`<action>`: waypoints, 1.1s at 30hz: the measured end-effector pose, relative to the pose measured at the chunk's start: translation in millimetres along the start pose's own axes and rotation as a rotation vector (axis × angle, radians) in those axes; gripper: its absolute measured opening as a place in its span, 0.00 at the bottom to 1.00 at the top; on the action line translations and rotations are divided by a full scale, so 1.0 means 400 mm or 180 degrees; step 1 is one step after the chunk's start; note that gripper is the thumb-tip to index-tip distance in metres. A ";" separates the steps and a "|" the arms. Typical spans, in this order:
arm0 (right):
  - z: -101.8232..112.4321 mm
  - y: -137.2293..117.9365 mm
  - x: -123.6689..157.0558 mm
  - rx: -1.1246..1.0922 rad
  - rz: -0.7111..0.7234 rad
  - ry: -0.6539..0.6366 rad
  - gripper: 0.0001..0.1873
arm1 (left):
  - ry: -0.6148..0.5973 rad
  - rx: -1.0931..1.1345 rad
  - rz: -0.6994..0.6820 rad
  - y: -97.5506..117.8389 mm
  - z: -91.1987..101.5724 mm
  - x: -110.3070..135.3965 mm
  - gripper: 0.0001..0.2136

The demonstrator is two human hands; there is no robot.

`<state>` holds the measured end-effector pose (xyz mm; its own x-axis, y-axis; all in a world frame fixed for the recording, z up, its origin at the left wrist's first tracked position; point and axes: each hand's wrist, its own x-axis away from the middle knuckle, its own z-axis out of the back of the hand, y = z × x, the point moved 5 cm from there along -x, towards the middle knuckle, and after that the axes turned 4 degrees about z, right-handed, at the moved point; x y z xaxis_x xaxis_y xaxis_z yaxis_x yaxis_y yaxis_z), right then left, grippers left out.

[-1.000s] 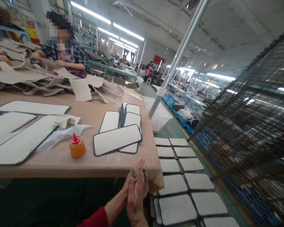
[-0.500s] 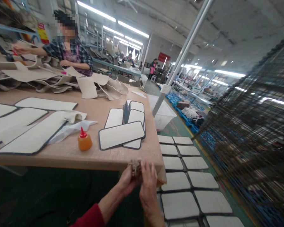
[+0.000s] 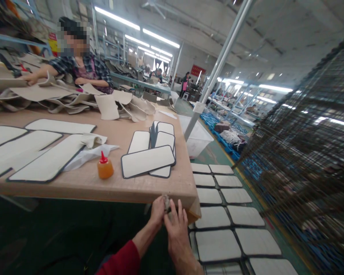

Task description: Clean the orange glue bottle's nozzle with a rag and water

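At the table's front edge, near its right corner, my left hand [image 3: 158, 211] is closed around a small crumpled grey-brown piece of cloth [image 3: 166, 204], most of it hidden by the fingers. Beside it, my right hand [image 3: 176, 221] has its fingers stretched and apart, the thumb side at the cloth. Beyond the hands, a pile of white panels with dark edging [image 3: 148, 162] lies on the table [image 3: 143, 188]. A dark grey strip-like piece [image 3: 153, 135] rests on the pile. To its left stands an orange glue-like bottle with a red nozzle [image 3: 105, 168].
Larger edged panels [image 3: 43, 162] and a thin white sheet [image 3: 87, 158] lie at left. A co-worker [image 3: 81, 70] is behind heaped beige pieces [image 3: 46, 93]. Right of the table are a metal post [image 3: 215, 78], a white bin [image 3: 197, 133], floor panels [image 3: 218, 244] and a mesh rack [image 3: 309, 160].
Both hands have drawn in around the cloth, and less of it shows. My left hand has shifted slightly right and up. The view has shifted slightly; the co-worker's outstretched arm is lower.
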<state>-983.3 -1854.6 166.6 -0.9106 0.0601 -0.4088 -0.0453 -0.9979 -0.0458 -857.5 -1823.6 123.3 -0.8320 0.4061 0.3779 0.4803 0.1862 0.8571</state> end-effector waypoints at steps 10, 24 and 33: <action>-0.029 -0.017 0.007 0.0090 0.0413 -0.0099 0.35 | -0.0620 -0.0353 -0.0371 0.008 -0.038 0.123 0.07; 0.031 -0.076 0.009 -0.0761 0.1533 -0.0251 0.21 | -0.0948 -0.0787 -0.0370 0.040 0.033 0.148 0.09; 0.108 -0.125 -0.064 -0.0473 0.1489 -0.0478 0.23 | -0.0593 -0.0557 -0.0310 0.094 0.174 0.131 0.11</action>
<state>-975.6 -1807.4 218.6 -0.8689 -0.4069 -0.2817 0.4301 -0.9025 -0.0228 -863.6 -1733.1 151.0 -0.7986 0.5545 0.2338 0.3317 0.0814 0.9399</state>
